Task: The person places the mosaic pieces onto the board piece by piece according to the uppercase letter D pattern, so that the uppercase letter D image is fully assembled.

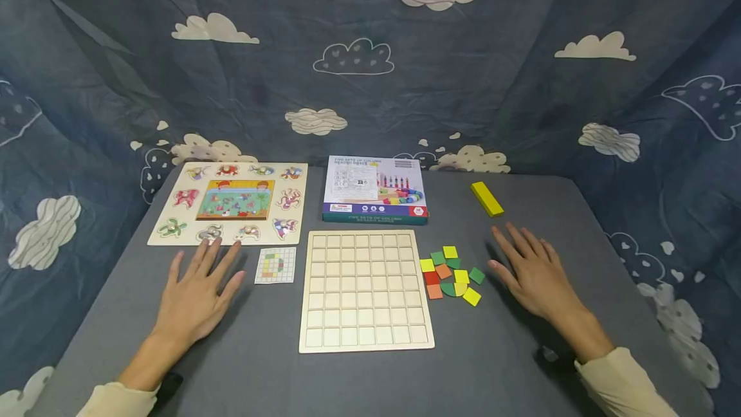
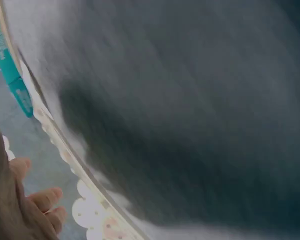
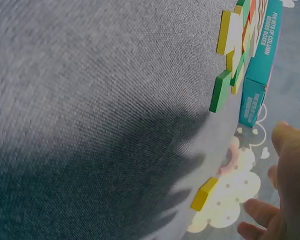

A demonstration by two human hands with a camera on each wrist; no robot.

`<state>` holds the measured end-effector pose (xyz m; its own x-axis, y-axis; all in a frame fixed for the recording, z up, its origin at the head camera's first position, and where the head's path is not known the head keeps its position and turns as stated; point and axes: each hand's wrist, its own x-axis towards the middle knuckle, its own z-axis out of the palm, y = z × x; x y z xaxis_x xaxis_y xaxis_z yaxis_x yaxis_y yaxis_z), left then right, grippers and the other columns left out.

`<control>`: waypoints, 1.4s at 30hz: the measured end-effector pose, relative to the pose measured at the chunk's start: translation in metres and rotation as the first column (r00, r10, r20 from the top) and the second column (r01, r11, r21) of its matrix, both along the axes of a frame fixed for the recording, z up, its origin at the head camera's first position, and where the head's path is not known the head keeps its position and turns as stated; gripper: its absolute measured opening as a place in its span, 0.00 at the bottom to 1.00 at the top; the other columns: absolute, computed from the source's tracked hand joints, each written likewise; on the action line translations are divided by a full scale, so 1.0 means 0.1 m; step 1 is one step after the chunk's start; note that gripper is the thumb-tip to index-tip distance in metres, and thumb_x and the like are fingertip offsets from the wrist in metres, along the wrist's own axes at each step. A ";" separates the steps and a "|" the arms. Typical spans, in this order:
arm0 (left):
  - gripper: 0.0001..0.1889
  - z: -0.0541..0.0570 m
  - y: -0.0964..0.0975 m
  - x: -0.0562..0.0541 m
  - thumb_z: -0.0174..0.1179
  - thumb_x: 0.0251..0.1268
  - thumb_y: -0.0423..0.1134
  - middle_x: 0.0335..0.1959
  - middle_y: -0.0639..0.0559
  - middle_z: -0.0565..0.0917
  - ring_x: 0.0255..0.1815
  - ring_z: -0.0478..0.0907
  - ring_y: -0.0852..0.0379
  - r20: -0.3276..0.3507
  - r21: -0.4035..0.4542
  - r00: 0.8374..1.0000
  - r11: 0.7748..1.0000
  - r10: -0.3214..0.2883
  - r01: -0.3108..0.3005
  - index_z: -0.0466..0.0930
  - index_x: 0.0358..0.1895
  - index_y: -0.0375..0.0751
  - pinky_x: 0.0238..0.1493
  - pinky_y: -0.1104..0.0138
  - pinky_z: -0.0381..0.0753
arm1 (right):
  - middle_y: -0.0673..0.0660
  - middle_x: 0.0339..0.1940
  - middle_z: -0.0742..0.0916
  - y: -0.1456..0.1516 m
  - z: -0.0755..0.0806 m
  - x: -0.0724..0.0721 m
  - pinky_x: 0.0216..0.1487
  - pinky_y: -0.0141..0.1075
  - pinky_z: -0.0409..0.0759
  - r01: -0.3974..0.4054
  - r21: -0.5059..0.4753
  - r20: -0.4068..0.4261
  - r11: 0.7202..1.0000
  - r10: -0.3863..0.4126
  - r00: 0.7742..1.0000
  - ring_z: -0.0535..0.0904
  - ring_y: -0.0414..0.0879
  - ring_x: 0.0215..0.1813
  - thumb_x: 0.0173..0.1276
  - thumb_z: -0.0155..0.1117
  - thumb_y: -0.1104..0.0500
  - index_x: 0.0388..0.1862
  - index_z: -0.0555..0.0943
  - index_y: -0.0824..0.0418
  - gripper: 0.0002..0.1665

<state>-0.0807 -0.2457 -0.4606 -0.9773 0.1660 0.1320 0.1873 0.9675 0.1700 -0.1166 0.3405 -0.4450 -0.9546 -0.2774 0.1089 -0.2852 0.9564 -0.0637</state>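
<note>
L hand (image 1: 193, 302) & R hand (image 1: 532, 278) empty, fingers apart; small blocks (image 1: 443, 271) btw R hand & board (image 1: 366, 285), prob best pinched singly by edges.

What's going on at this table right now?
Nothing is being held at the moment. A person's left hand is spread open by the animal puzzle board and pattern card; the right hand is out near the small colored blocks and yellow bar. The blocks lie loose beside the wooden grid board.
</note>
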 end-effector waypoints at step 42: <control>0.49 -0.02 0.80 0.02 0.73 0.54 0.58 0.41 0.58 0.73 0.29 0.66 0.65 0.289 0.504 0.867 0.835 -0.405 0.222 0.62 0.76 0.40 0.32 0.71 0.67 | 0.67 0.66 0.77 -0.23 -0.12 0.05 0.62 0.65 0.68 -0.053 -0.281 0.171 0.958 0.104 0.980 0.70 0.66 0.67 0.73 0.64 0.47 0.68 0.76 0.64 0.32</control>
